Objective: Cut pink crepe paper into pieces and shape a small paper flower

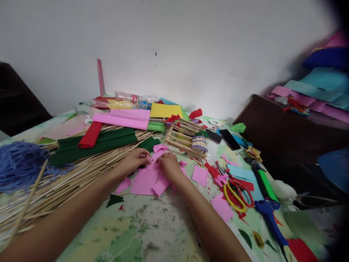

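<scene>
Several pieces of pink crepe paper (144, 182) lie on the table below and around both hands. My left hand (137, 159) is closed, its thumb and fingers pinching a small bit of the pink paper. Close beside it, my right hand (169, 163) rests over the pink pieces with its fingers curled down onto them; what lies under its fingertips is hidden. A square pink piece (200, 176) lies apart, right of the right hand. Behind the hands stands a small frame of wooden sticks (181, 138).
Bundled bamboo sticks (103, 165) and tangled blue yarn (23, 163) cover the left side. Rolled dark green paper (114, 142) lies on the sticks. To the right are yellow-handled scissors (233, 196), red-handled scissors (247, 194), a blue glue gun (269, 216) and a phone (229, 139).
</scene>
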`<state>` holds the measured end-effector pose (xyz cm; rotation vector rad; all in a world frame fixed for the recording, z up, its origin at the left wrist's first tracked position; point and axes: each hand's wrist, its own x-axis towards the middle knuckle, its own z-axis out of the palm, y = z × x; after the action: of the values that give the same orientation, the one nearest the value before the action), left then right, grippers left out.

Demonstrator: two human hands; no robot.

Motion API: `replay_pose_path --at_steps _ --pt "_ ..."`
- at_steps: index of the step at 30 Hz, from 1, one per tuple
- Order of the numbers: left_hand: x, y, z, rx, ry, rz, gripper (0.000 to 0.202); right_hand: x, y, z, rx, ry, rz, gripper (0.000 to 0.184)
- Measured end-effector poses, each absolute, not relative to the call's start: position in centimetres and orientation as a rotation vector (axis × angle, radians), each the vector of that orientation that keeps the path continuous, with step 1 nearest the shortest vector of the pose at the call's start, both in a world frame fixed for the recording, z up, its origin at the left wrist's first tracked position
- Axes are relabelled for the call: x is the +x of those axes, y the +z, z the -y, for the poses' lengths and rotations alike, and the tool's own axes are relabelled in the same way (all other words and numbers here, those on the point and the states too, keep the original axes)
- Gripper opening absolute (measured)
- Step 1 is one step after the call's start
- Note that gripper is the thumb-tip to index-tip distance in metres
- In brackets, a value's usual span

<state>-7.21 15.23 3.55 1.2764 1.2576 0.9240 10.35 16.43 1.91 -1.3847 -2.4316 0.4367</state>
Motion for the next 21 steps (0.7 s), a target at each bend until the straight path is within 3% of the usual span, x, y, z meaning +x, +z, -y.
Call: replay_pose_path --at_steps 4,11,21 --pt "-7.1 2.7 -15.3 1.088 0.96 -1.223 0.032 10.5 1.4 -16.6 -1.374 0.615 2.216 0.01" --pt "-6.4 2.4 -14.9 0.902 0.996 -1.077 0.027 9.9 0.9 -15.9 -1.304 0.909 1.894 0.028" --pt "-5.8 2.1 -14.6 1.147 0.95 -1.196 0.039 10.2 1.1 -15.8 -1.295 0.907 1.938 0.018"
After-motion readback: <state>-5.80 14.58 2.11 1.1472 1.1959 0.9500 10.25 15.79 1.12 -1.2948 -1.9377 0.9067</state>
